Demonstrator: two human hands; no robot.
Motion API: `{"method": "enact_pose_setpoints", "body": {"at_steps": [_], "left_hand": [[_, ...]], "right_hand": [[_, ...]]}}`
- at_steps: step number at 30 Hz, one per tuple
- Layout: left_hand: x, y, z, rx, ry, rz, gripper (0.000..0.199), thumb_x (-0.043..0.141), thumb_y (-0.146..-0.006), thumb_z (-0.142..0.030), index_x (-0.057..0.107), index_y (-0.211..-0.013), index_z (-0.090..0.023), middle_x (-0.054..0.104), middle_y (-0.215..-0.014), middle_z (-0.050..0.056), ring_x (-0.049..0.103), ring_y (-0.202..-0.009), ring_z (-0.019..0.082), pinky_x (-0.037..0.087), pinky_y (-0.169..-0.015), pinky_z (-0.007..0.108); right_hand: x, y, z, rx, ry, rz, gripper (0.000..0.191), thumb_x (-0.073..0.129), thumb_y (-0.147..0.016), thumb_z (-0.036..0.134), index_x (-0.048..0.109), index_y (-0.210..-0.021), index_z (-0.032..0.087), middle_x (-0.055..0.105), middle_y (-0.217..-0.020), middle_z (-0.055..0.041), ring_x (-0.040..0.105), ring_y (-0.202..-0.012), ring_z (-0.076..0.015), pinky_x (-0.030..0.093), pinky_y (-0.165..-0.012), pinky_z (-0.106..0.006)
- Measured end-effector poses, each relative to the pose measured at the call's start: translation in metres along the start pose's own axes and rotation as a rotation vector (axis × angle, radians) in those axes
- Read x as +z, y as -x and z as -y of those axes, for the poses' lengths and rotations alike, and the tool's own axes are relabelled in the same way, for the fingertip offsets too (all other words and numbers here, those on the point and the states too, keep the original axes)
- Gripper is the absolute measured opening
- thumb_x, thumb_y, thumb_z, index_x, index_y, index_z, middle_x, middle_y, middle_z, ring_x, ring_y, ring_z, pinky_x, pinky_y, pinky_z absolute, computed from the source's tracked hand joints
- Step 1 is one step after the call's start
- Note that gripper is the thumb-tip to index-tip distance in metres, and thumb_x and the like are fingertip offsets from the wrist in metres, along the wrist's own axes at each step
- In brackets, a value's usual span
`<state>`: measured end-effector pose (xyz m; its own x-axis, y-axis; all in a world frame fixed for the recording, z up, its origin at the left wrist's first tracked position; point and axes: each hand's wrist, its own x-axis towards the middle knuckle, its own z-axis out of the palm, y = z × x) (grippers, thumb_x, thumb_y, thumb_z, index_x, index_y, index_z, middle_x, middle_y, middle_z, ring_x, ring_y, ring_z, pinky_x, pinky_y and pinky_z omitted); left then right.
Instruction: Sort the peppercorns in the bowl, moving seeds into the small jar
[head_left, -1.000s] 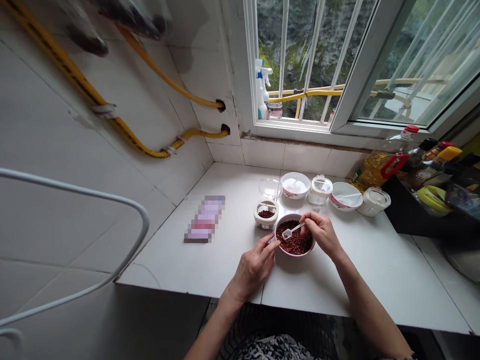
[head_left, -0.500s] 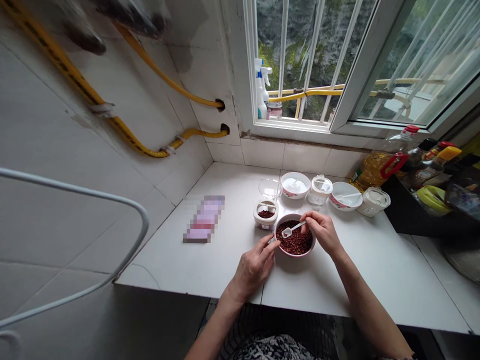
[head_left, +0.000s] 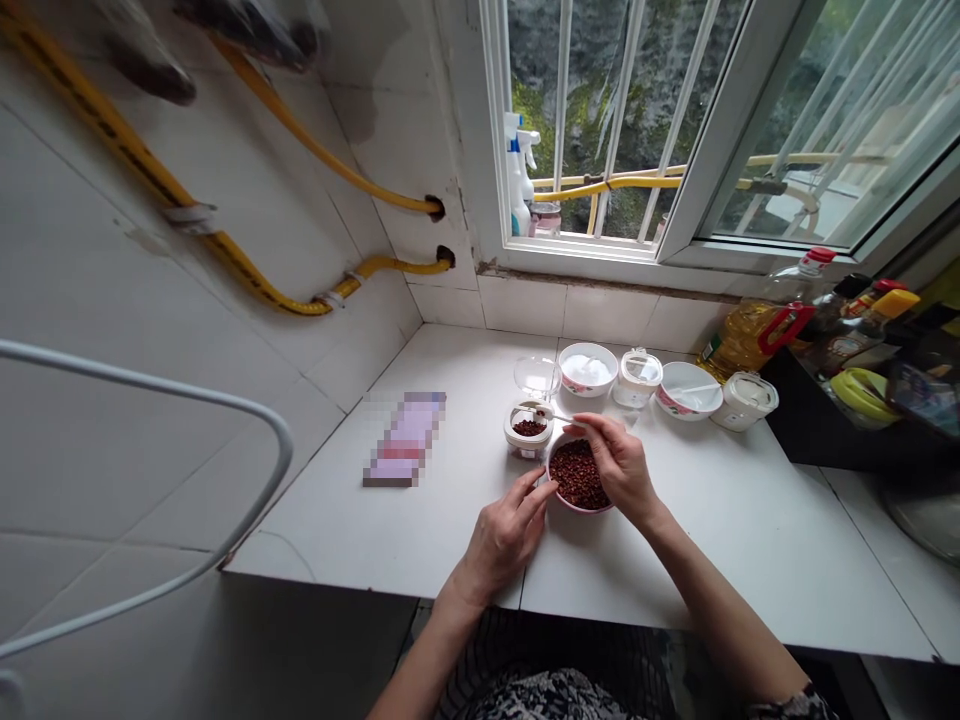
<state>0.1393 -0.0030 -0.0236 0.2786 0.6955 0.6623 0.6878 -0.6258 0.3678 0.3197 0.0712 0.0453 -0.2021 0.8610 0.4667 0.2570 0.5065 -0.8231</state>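
My right hand (head_left: 621, 465) pinches the handle of a small white spoon (head_left: 562, 419). The spoon's scoop end, with some dark red grains on it, is over the opened seasoning jar (head_left: 528, 446), which has more such grains inside. Its clear lid (head_left: 537, 376) stands tipped back. Below the spoon sits a bowl (head_left: 551, 485) full of dark red grains that look like Sichuan peppercorns. The fingers of my left hand (head_left: 504, 535) are closed against the bowl's left rim. The bowl's right side is hidden behind my right hand.
Behind are a bowl of white powder (head_left: 588, 388), a lidded jar (head_left: 637, 380), a bowl with a white spoon (head_left: 679, 402) and another jar (head_left: 744, 404). An oil bottle (head_left: 742, 335) stands at the right. A blurred purple packet (head_left: 405, 440) lies left.
My right hand has moved left and up, carrying the spoon from over the bowl of grains to the opened jar. My left hand stays at the bowl's rim.
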Motion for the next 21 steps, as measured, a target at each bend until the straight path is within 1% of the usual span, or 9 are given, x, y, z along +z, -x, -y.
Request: {"method": "enact_pose_setpoints", "body": {"at_steps": [3,5,7,8,11,13,15,18,21], "left_hand": [[0.000,0.000,0.000,0.004,0.000,-0.007,0.042,0.046,-0.095,-0.006,0.051,-0.133,-0.021,0.065,-0.128,0.014,0.069,-0.114,0.021,0.061,-0.090,0.030],[-0.001,0.000,0.000,0.001,-0.002,-0.002,0.042,0.046,-0.095,-0.007,0.051,-0.134,-0.022,0.065,-0.129,0.014,0.069,-0.115,0.021,0.061,-0.090,0.030],[-0.001,0.000,0.000,-0.004,-0.004,0.008,0.042,0.047,-0.096,-0.007,0.051,-0.134,-0.022,0.065,-0.129,0.013,0.069,-0.114,0.021,0.062,-0.089,0.030],[-0.001,0.000,0.000,-0.004,-0.003,0.011,0.042,0.047,-0.095,-0.007,0.051,-0.134,-0.022,0.065,-0.129,0.013,0.070,-0.114,0.021,0.062,-0.088,0.030],[-0.001,0.000,0.000,-0.006,-0.001,0.019,0.042,0.047,-0.095,-0.007,0.051,-0.134,-0.022,0.065,-0.130,0.013,0.070,-0.114,0.021,0.062,-0.088,0.030],[-0.001,0.000,0.000,-0.009,0.000,0.019,0.042,0.047,-0.095,-0.007,0.051,-0.135,-0.022,0.065,-0.130,0.013,0.069,-0.115,0.021,0.062,-0.089,0.030],[-0.001,0.000,-0.001,-0.013,0.001,0.018,0.043,0.048,-0.095,-0.007,0.051,-0.135,-0.022,0.065,-0.130,0.013,0.069,-0.115,0.021,0.062,-0.089,0.030],[-0.001,0.000,-0.001,-0.014,0.005,0.016,0.043,0.048,-0.095,-0.007,0.051,-0.135,-0.022,0.064,-0.130,0.013,0.068,-0.116,0.021,0.062,-0.090,0.031],[-0.001,0.000,-0.001,-0.014,0.011,0.017,0.043,0.048,-0.095,-0.006,0.051,-0.135,-0.022,0.064,-0.131,0.013,0.069,-0.116,0.021,0.062,-0.091,0.031]], "right_hand": [[0.004,-0.001,-0.002,-0.183,0.199,0.087,0.026,0.046,-0.097,0.019,0.070,-0.106,0.024,0.081,-0.097,-0.0056,0.075,-0.088,-0.0219,0.045,-0.104,-0.049],[0.000,-0.003,-0.001,-0.227,0.240,0.078,0.027,0.045,-0.097,0.017,0.069,-0.106,0.024,0.081,-0.098,-0.0051,0.074,-0.087,-0.0214,0.044,-0.104,-0.048],[-0.008,-0.003,0.002,-0.198,0.225,0.017,0.025,0.046,-0.097,0.018,0.069,-0.105,0.024,0.081,-0.095,-0.0049,0.073,-0.088,-0.0219,0.045,-0.101,-0.046],[-0.013,-0.004,0.004,-0.158,0.207,-0.020,0.023,0.047,-0.097,0.020,0.069,-0.103,0.024,0.081,-0.091,-0.0049,0.073,-0.089,-0.0226,0.047,-0.099,-0.045],[-0.026,-0.003,0.004,-0.041,0.176,-0.051,0.018,0.050,-0.096,0.023,0.067,-0.094,0.023,0.078,-0.076,-0.0034,0.070,-0.088,-0.0244,0.049,-0.091,-0.042],[-0.030,-0.002,0.000,-0.002,0.192,-0.018,0.017,0.050,-0.093,0.022,0.066,-0.088,0.023,0.075,-0.068,-0.0015,0.069,-0.082,-0.0240,0.049,-0.089,-0.041],[-0.029,0.000,-0.003,0.009,0.227,0.033,0.018,0.049,-0.091,0.019,0.065,-0.083,0.024,0.072,-0.063,-0.0002,0.068,-0.079,-0.0236,0.048,-0.089,-0.041],[-0.024,0.001,-0.007,0.013,0.266,0.112,0.020,0.048,-0.088,0.018,0.064,-0.077,0.025,0.071,-0.061,-0.0005,0.066,-0.081,-0.0240,0.047,-0.088,-0.040],[-0.021,0.002,-0.006,0.041,0.236,0.159,0.021,0.047,-0.087,0.018,0.063,-0.075,0.025,0.070,-0.060,-0.0004,0.066,-0.078,-0.0232,0.047,-0.087,-0.039]]}}
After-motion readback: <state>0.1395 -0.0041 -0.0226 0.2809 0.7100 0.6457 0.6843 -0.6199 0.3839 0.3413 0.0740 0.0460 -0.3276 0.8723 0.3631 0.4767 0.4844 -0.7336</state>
